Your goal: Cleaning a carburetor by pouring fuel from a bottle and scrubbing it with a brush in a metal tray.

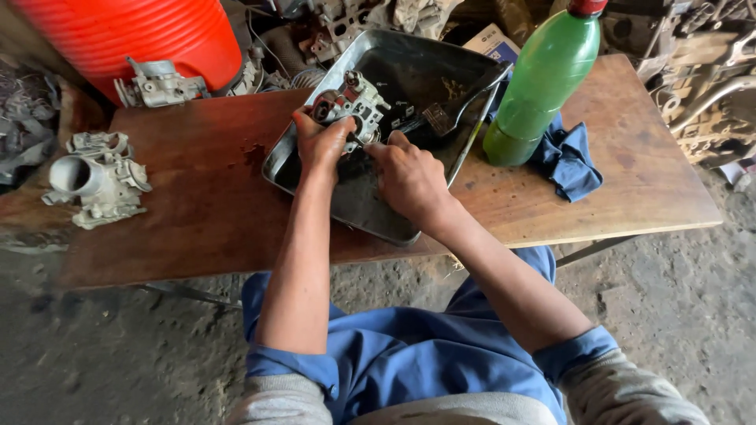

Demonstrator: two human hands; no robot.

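I hold a small metal carburettor (353,106) over the dark, wet-looking steel tray (409,67) at the far middle of the wooden bench (205,205). My left hand (321,143) has its fingers closed round the part's left side, and my right hand (409,177) presses against its near right side with fingers curled; whether those fingers truly grip it or only steady it I cannot tell. A brush (441,118) lies in the tray just right of the part. A green plastic bottle (543,83) stands upright just right of the tray, touching a crumpled blue rag (571,161). Another grey casting (98,179) sits well apart at the left end of the bench. My worry: the part looks oily, so it could slip from my fingers and splash the tray, and a jerk of my right elbow might tip the bottle.
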